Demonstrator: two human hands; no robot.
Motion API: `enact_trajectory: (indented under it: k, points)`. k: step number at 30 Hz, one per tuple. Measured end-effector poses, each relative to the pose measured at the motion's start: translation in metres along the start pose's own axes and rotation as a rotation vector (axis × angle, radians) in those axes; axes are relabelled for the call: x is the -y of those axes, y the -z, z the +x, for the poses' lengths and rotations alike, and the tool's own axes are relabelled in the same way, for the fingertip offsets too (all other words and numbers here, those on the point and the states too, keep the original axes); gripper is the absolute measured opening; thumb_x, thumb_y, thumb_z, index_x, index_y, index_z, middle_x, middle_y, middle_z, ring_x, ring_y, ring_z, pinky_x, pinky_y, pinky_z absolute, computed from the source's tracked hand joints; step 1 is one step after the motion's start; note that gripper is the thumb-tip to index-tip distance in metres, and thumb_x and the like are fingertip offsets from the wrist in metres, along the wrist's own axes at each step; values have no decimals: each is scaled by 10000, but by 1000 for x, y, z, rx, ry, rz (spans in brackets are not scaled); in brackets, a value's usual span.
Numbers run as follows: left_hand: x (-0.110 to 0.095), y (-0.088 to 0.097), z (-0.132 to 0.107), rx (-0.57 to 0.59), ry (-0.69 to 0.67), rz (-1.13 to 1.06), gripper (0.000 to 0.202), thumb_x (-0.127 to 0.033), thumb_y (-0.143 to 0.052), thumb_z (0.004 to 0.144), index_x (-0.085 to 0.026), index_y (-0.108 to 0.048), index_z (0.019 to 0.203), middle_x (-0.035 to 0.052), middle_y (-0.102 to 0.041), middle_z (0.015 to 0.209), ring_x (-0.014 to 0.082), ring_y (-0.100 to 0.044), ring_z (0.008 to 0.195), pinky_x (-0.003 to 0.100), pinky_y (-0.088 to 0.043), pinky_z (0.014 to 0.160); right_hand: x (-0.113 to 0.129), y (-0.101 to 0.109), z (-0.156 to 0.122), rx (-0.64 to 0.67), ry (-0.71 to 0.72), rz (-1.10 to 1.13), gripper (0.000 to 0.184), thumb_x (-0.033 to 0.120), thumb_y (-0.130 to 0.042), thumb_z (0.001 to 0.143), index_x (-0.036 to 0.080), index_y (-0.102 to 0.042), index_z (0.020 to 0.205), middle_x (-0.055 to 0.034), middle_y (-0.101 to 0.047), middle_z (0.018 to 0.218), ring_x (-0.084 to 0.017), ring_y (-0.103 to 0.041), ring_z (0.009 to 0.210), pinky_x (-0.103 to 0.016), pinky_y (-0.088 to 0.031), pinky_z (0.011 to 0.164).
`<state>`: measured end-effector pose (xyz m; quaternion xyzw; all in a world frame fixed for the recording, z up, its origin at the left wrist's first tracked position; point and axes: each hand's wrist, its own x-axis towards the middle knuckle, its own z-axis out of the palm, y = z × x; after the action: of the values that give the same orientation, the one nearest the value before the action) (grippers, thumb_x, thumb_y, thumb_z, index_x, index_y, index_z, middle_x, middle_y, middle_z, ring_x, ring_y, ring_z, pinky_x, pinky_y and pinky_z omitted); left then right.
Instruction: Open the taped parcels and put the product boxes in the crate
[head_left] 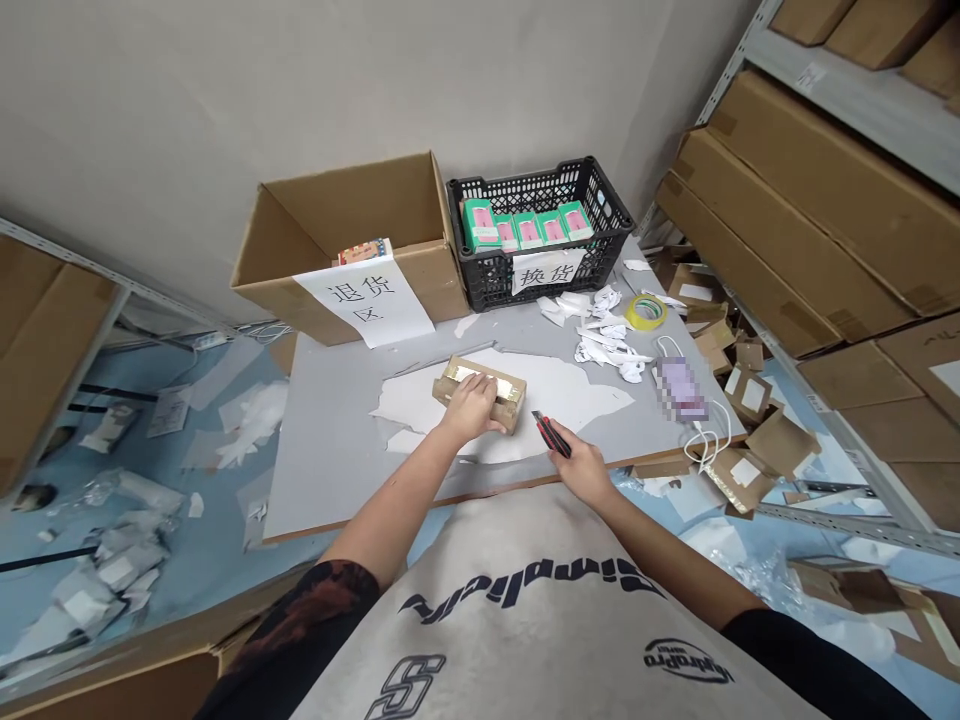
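Note:
A small cardboard box point(512, 388), with shiny tape on it, lies on the torn pale patch point(581, 392) of the grey tabletop. My left hand point(472, 408) grips it from above, fingers across the top and thumb by the near side; part of the box is hidden under them. To the right, a red and black utility knife point(552, 434) is held in my right hand point(583, 468). Its tip points toward the box, with a gap between them.
Behind stand an open carton point(442, 280) with a paper sign and a black crate point(487, 293) of green and pink boxes. Crumpled paper point(611, 345), a tape roll point(646, 312) and a phone point(681, 386) with a white cable lie at right. Shelves point(840, 70) flank the table.

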<state>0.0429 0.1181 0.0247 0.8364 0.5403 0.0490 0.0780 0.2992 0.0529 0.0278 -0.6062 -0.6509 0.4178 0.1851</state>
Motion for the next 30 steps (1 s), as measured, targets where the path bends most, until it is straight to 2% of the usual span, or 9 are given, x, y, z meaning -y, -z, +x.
enact_trajectory:
  k: [3, 6, 9, 11, 15, 18, 20, 25, 30]
  points:
    - [1, 3, -8, -29, -27, -23, 724, -679, -794, 540, -156, -647, 1019, 197, -567, 1302, 381, -467, 1263, 497, -331, 1074, -8, 6, 7, 20, -6, -31, 607, 207, -582, 813, 319, -500, 1405, 2, -650, 1276, -239, -623, 1141, -401, -452, 1040]
    - [-2, 12, -13, -3, 11, -77, 580, -742, -646, 680, -178, -678, 810, 141, -610, 1217, 330, -558, 1115, 456, -417, 973, -8, 4, 20, 48, 65, -2, 602, 217, -577, 824, 307, -486, 1413, 4, -639, 1294, -214, -615, 1157, -368, -456, 1040]
    - [-4, 25, -12, 140, 53, -130, 542, -646, -415, 895, -190, -690, 793, 96, -665, 1013, 256, -622, 933, 393, -469, 842, -7, 1, 28, 52, 200, -58, 603, 230, -556, 852, 285, -444, 1441, -8, -576, 1379, -205, -561, 1233, -340, -426, 1066]
    - [-4, 33, -8, 248, 69, -129, 503, -537, -334, 960, -206, -700, 864, 80, -674, 951, 240, -635, 896, 371, -475, 802, -8, 1, 27, 61, 256, -183, 591, 243, -514, 887, 281, -403, 1466, -27, -585, 1367, -217, -578, 1203, -349, -447, 1030]
    - [-2, 38, 8, 297, 99, 7, 273, -347, -577, 854, -232, -650, 1091, 97, -643, 1106, 273, -615, 1010, 387, -467, 849, -13, 3, 20, 55, 250, -518, 591, 253, -441, 930, 238, -318, 1508, -88, -669, 1192, -245, -658, 951, -366, -514, 833]
    - [-2, 31, 23, 227, 12, 80, 648, -198, -715, 690, -284, -520, 1302, 119, -502, 1359, 330, -513, 1197, 446, -421, 959, -15, 5, 20, 46, 359, -661, 533, 201, -457, 918, 248, -427, 1448, -88, -665, 1109, -228, -624, 942, -332, -481, 835]
    - [-2, 24, 32, 203, -44, 95, 693, -159, -710, 671, -283, -502, 1321, 123, -447, 1420, 348, -458, 1259, 470, -376, 1018, -16, 5, 24, 36, 441, -718, 524, 165, -498, 891, 281, -490, 1402, -80, -648, 1074, -223, -589, 962, -328, -446, 871]
    - [0, 16, 47, 256, -124, 74, 470, -151, -617, 738, -200, -574, 1203, 119, -627, 1167, 289, -570, 1113, 410, -398, 980, -14, 2, 33, -9, 484, -783, 552, 145, -554, 866, 328, -517, 1384, -71, -634, 996, -228, -532, 912, -344, -387, 846]
    - [1, 16, 50, 261, -150, 59, 406, -202, -620, 761, -185, -590, 1166, 120, -658, 1095, 277, -611, 1026, 391, -411, 932, -5, 2, 37, -51, 514, -804, 421, 267, -518, 938, 335, -555, 1352, -89, -619, 943, -228, -499, 880, -342, -344, 804]
